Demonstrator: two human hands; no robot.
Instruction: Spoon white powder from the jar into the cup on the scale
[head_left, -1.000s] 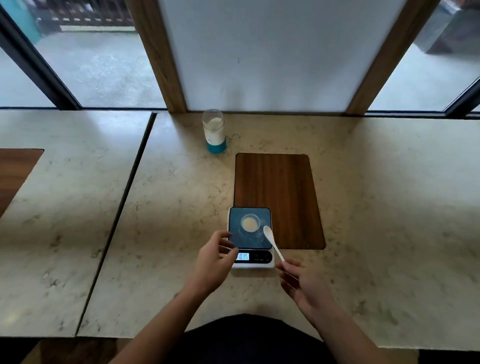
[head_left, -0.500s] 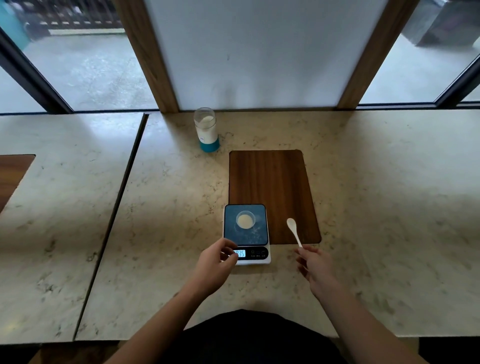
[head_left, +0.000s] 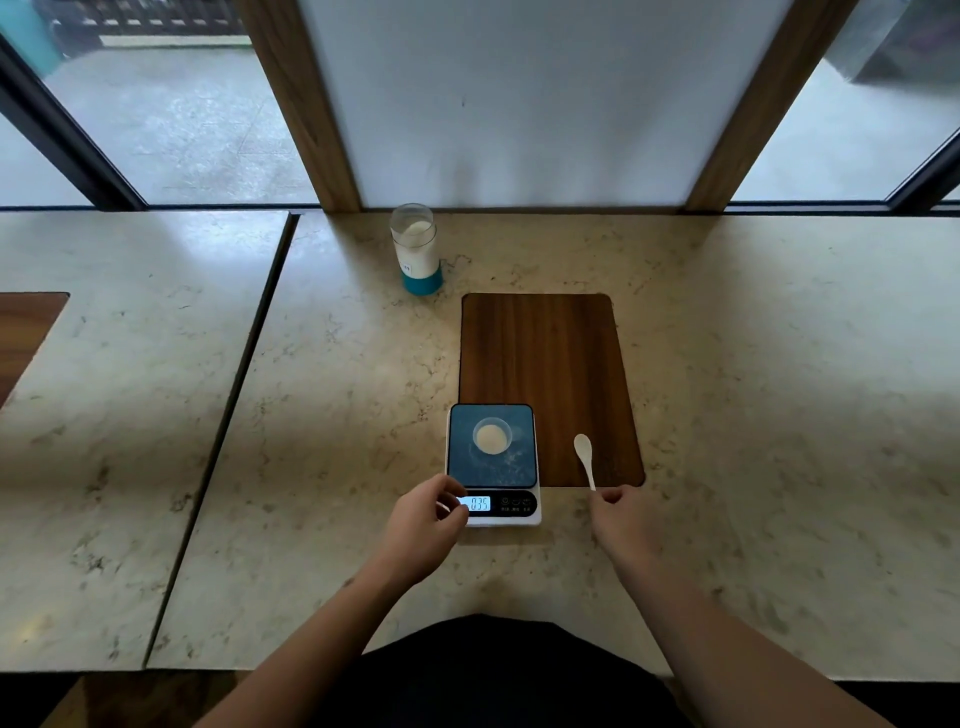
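Observation:
A small clear cup (head_left: 491, 436) holding white powder stands on the dark blue pan of a white scale (head_left: 493, 467), whose lit display shows digits. My left hand (head_left: 423, 525) rests at the scale's front left corner, fingers curled against its edge. My right hand (head_left: 621, 514) pinches the handle end of a white spoon (head_left: 584, 457), whose bowl lies over the wooden inlay right of the scale. The open jar (head_left: 415, 249), with a teal base and white powder inside, stands far back on the counter near the window post.
A dark wooden inlay (head_left: 545, 364) is set into the marble counter (head_left: 753, 415) behind and right of the scale. A seam (head_left: 228, 415) splits the counter on the left. Windows and wooden posts run along the back edge.
My right hand has carried the spoon from over the scale pan out to the right, above the wooden inlay. The left hand stays at the scale's front corner.

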